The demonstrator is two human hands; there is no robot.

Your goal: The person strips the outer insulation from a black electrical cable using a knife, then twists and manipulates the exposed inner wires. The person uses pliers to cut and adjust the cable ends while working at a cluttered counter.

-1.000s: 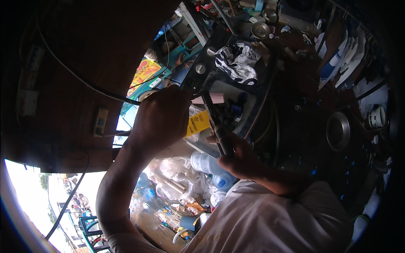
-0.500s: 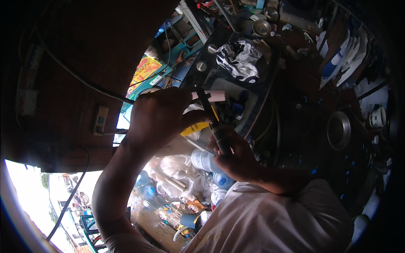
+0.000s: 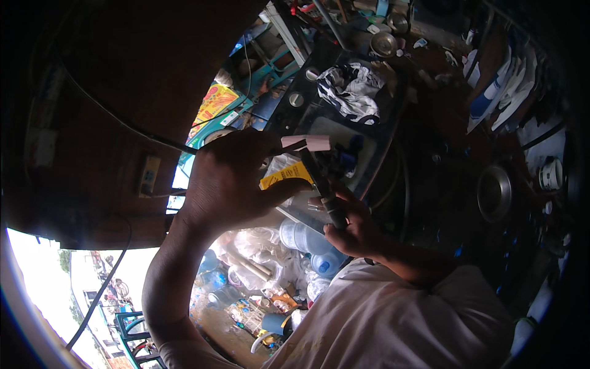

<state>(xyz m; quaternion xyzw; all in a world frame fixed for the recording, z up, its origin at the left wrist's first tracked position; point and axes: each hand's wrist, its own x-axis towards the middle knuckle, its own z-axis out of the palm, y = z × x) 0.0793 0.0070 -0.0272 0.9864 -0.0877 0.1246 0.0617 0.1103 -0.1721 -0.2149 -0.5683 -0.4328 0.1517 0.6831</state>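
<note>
My left hand [image 3: 230, 169] is closed around a thick black cable [image 3: 147, 132] that comes in from the left. A short dark end of the cable [image 3: 290, 147] sticks out past my fingers. My right hand [image 3: 353, 227] grips the dark handle of a knife [image 3: 334, 210], which has a pale ring near its top. The knife's dark blade points up and left, its tip just below the cable end and apart from it. Shadow hides most of my left fingers. Behind them lie a pinkish rectangular block [image 3: 314, 142] and a yellow packet [image 3: 287, 176].
A brown wooden panel [image 3: 92, 184] fills the left side. Beyond my hands stands a black-topped appliance with round silver knobs [image 3: 296, 99], bearing a crumpled black-and-white cloth [image 3: 349, 92]. Large plastic bottles [image 3: 301, 237] lie below; a metal bowl [image 3: 495, 192] rests at right.
The knife blade lay across the cable end before; my right hand has drawn it down and right, off the cable. My left hand stays nearly in place, still holding the cable.
</note>
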